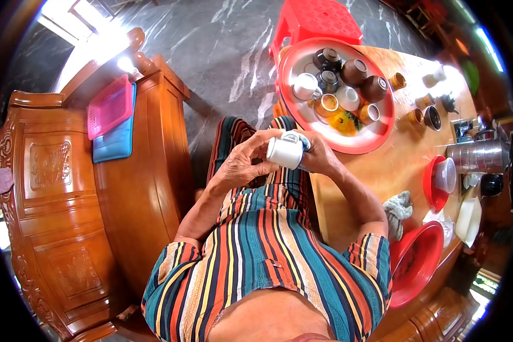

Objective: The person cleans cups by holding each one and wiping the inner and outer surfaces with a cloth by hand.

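A small white mug [285,153] is held on its side above my lap, its handle turned up. My left hand [242,162] grips it from the left, with fingers over the top and thumb below. At the other end my right hand [320,153] closes round a bluish-grey cloth [306,142], pressed against the mug; most of the cloth is hidden. Nearby, a round red-rimmed tray [302,125] bears several cups, among them a white cup [306,86], a dark brown cup [354,72] and a yellowish cup [326,105].
The wooden table [356,182] carries more cups, a steel pot [479,157], a crumpled cloth [399,212] and a red basin [419,265]. A red stool [322,23] stands beyond the tray. Left is a wooden bench [148,131] with a pink basket [109,107].
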{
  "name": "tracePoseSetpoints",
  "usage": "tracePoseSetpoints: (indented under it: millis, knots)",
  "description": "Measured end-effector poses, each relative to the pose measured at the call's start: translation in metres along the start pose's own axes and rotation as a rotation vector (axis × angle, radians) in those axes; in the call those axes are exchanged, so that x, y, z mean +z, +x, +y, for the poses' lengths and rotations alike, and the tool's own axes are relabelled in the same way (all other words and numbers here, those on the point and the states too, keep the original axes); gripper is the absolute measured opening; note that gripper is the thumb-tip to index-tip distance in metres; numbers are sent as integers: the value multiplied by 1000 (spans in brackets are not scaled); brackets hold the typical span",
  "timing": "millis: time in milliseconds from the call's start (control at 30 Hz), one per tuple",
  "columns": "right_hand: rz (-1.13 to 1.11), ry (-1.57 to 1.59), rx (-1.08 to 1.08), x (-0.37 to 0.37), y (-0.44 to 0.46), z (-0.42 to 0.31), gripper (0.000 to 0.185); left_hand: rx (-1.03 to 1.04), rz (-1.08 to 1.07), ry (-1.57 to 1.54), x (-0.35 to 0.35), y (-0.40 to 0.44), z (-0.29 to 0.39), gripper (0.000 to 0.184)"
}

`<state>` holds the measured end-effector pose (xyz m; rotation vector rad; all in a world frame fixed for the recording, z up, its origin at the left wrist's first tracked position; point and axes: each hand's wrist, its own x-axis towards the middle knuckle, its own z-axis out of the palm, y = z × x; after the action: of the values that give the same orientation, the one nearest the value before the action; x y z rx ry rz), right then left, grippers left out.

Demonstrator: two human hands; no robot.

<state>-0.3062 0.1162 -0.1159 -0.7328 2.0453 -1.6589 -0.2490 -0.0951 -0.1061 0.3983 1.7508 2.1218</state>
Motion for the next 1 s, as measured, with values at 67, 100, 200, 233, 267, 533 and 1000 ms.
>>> tracePoseSetpoints:
  millis: [67,100,200,233,267,533,1000]
  knots:
    - [127,-269,-137,-1,-1,-1,19,-8,96,-151,2,0,2,72]
    - [191,-414,-303,0,1,-2,21,54,76,-73,-3,5,-3,74]
    - [321,-868,-445,3,1,-12,26,-129,93,-132,-11,1,-5,69]
    - [333,-924,-546,4,2,-10,31,-121,106,-88,-11,3,-15,65]
    - [332,-923,-546,6,1,-9,31,-121,107,-89,-11,3,-17,65]
    - [243,-963,-760,9,-3,2,53,-80,74,-219,5,6,1,63]
    - [274,-535,-281,7,1,4,28,76,208,-9,17,6,-25,55]
